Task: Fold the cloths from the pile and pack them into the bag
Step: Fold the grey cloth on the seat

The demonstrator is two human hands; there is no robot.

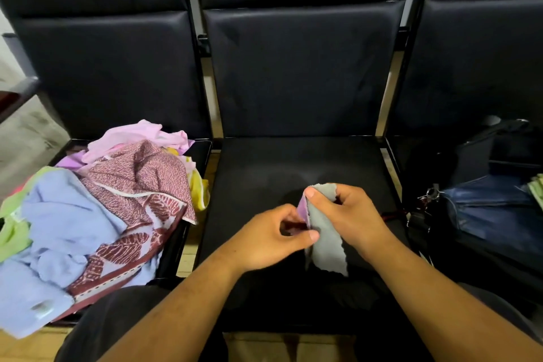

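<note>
A small grey cloth (327, 244) with a purple inner face hangs between the hands above the middle seat (293, 167), its long axis running from the right hand (352, 214) down toward the person. The right hand pinches its top edge under the thumb. The left hand (270, 236), close beside it, pinches the cloth's left edge lower down. The bag (487, 214) sits on the chair to the right, nearer the right hand, and the pile (102, 209) lies well apart on the left chair.
</note>
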